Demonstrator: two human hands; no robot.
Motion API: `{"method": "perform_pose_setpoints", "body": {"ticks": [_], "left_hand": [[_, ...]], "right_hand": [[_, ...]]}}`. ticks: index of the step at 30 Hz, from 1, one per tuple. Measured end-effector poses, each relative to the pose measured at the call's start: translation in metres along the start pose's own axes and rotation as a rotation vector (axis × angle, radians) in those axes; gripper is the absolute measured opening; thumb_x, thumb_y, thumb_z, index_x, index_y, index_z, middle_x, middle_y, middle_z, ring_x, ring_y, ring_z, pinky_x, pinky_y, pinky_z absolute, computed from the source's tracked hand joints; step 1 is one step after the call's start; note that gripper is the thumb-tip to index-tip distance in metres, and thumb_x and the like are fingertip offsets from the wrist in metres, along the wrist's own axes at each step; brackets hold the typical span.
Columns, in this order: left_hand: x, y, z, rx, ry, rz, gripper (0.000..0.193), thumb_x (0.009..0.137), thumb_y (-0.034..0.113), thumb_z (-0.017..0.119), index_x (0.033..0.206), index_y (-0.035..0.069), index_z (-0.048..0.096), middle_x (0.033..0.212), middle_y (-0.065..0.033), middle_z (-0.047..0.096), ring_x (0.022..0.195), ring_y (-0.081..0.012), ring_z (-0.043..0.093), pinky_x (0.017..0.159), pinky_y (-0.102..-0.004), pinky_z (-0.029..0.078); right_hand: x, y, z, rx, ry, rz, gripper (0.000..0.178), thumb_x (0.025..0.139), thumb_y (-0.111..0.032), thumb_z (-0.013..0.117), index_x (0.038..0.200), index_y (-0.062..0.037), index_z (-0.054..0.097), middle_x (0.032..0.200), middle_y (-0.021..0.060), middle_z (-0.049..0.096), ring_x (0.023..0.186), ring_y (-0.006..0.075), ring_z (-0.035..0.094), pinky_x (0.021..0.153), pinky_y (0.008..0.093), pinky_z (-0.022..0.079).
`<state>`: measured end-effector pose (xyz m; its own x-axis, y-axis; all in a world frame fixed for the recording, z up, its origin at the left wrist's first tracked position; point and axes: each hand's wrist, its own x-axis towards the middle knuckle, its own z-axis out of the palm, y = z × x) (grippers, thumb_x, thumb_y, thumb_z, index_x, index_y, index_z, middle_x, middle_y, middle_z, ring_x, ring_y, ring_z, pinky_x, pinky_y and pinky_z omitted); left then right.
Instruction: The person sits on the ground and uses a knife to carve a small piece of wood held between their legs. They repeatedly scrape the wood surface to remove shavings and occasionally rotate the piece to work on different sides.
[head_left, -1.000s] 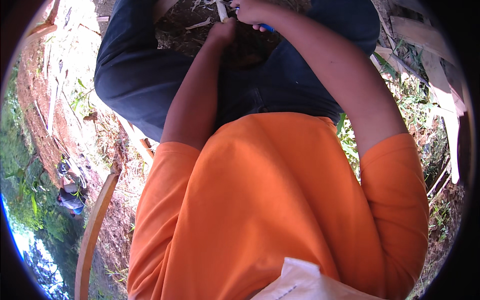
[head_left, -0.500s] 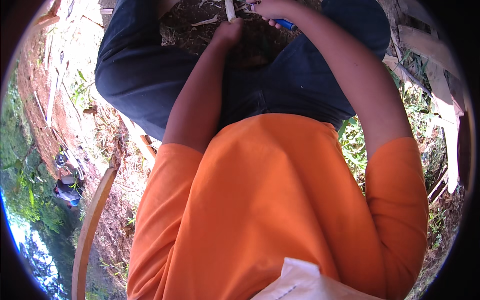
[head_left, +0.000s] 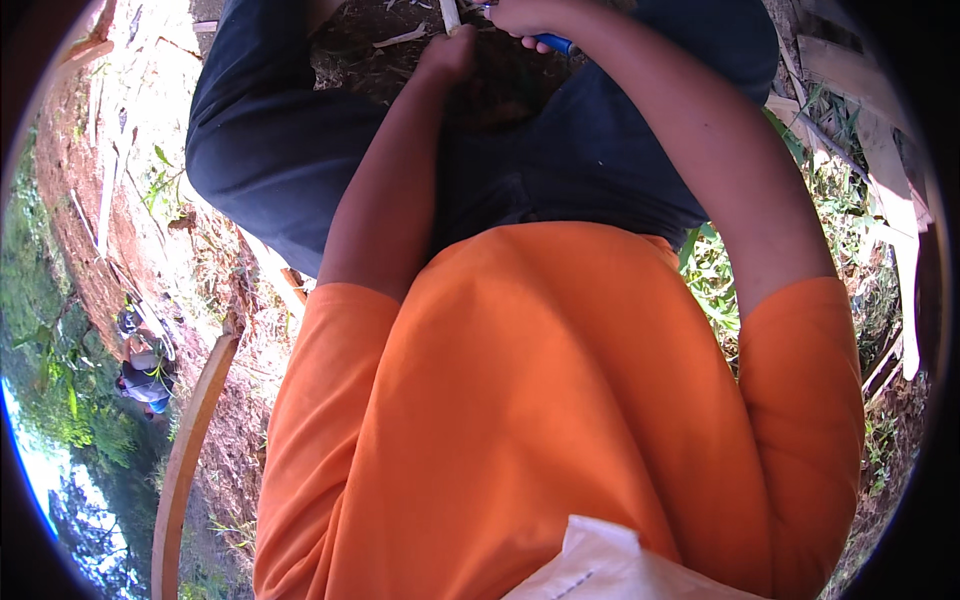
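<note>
At the top edge of the view my left hand (head_left: 450, 54) is closed round a pale, peeled wooden stick (head_left: 450, 14), which points away from me. To its right, my right hand (head_left: 527, 16) is wrapped round a blue-handled tool (head_left: 556, 44). The far end of that tool is cut off by the frame edge, so its kind cannot be made out. Both hands sit between my bent legs, above dark ground, with a small gap between them. A pale wood sliver (head_left: 401, 36) lies on the ground left of the stick.
A curved wooden beam (head_left: 188, 450) rises at the lower left. Planks and wood scraps (head_left: 885, 190) lie on grass at the right. My dark-trousered legs (head_left: 280, 150) flank the work. Far left, a person (head_left: 145, 382) is near green bushes (head_left: 75, 400).
Both hands appear slightly higher and further left in the view, still gripping the stick and the blue-handled tool. The surroundings have shifted a little as well.
</note>
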<state>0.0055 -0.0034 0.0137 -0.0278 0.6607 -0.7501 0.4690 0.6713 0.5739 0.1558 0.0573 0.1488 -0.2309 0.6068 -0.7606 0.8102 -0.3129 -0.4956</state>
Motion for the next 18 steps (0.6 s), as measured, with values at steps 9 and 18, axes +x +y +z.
{"method": "perform_pose_setpoints", "body": {"ticks": [9, 18], "left_hand": [[0.012, -0.022, 0.002, -0.081, -0.042, -0.013, 0.076, 0.091, 0.057, 0.049, 0.126, -0.009, 0.062, 0.131, -0.0338, 0.06, 0.126, -0.0435, 0.058, 0.106, -0.0464, 0.045], [-0.039, 0.019, -0.011, 0.374, 0.073, 0.105, 0.097, 0.088, 0.063, 0.055, 0.133, -0.021, 0.04, 0.127, -0.0375, 0.06, 0.124, -0.0452, 0.06, 0.106, -0.0469, 0.047]], "right_hand": [[0.032, -0.025, 0.002, -0.009, 0.055, 0.185, 0.033, 0.097, -0.017, 0.044, 0.123, -0.0158, 0.063, 0.07, 0.0129, 0.065, 0.051, 0.0232, 0.063, 0.046, 0.044, 0.053], [-0.011, 0.021, -0.004, 0.146, 0.025, -0.036, 0.042, 0.099, -0.017, 0.048, 0.14, -0.0175, 0.057, 0.075, 0.0144, 0.069, 0.049, 0.0203, 0.063, 0.043, 0.0372, 0.053]]}}
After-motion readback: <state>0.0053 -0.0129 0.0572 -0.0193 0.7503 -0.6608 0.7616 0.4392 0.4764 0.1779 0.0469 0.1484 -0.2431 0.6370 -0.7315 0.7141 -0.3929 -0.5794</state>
